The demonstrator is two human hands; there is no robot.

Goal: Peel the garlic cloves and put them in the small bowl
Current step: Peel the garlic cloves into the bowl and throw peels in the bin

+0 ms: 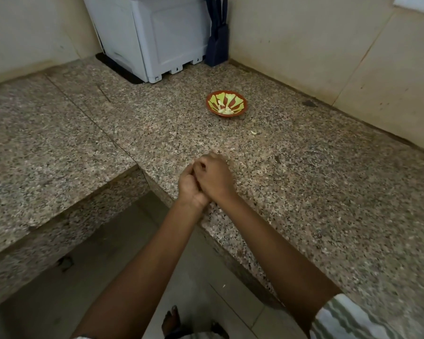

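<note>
Both hands meet over the front edge of the granite tabletop (304, 192), the left hand (190, 188) and right hand (216, 177) pressed side by side with fingers curled inward. Whatever sits between them is hidden, so I cannot tell whether either hand grips a clove or is merely clenched.

That front edge runs down and to the right beneath the right forearm. Just left of the hands the slab turns an inner corner, and a second stretch of granite runs off to the left. Below the corner is tiled floor (123, 265).

Ahead of the hands the surface lies open as far as the small bowl (213, 96), red-rimmed with a green and yellow pattern, which stands well apart from them, further back and slightly right. Pale peeled garlic cloves (224, 109) lie inside it. One loose clove (254, 132) rests on the granite between bowl and hands, off to the right.

Walls close the far side and the right. In the back corner stand a white appliance (152, 37) and, just beside it, a dark blue knife block (217, 45).
</note>
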